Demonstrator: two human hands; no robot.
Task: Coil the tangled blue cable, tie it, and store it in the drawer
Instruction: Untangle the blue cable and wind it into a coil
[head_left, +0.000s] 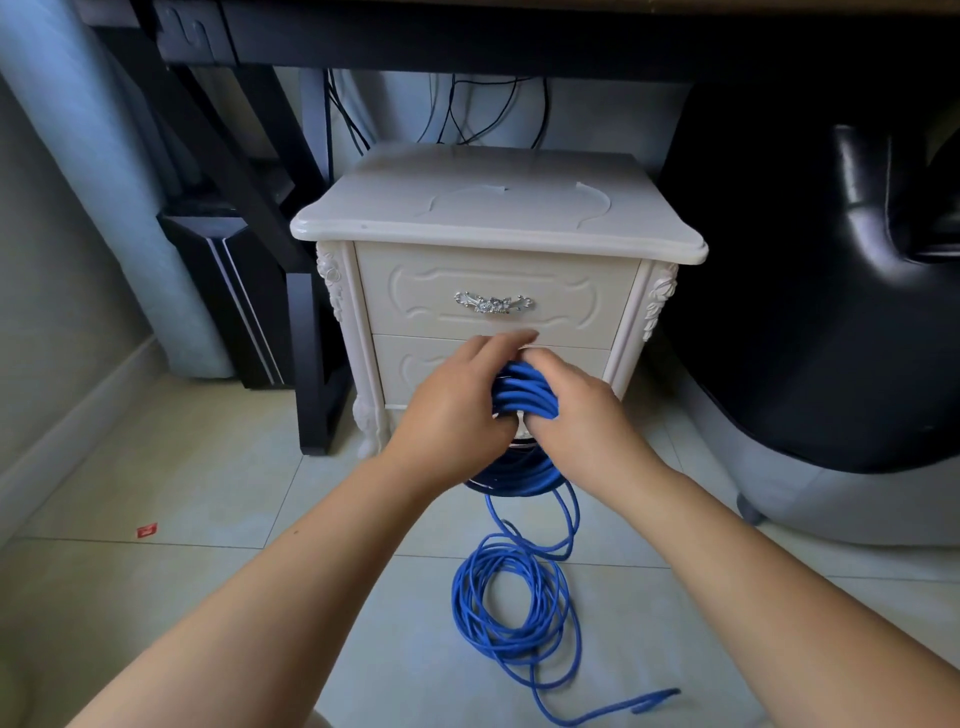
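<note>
Blue cable (522, 389): a wound bundle held up before the white cabinet (493, 218), whose top drawer (493, 280) is closed. Our left hand (457, 405) and right hand (576, 410) clasp the bundle from either side, fingers curled round it. Loose loops (511, 608) lie on the floor below. Risk: the loops knot as we draw them up, and the untied bundle springs apart.

Left hand (457, 405), right hand (579, 415) around blue cable (524, 395) coil
</note>
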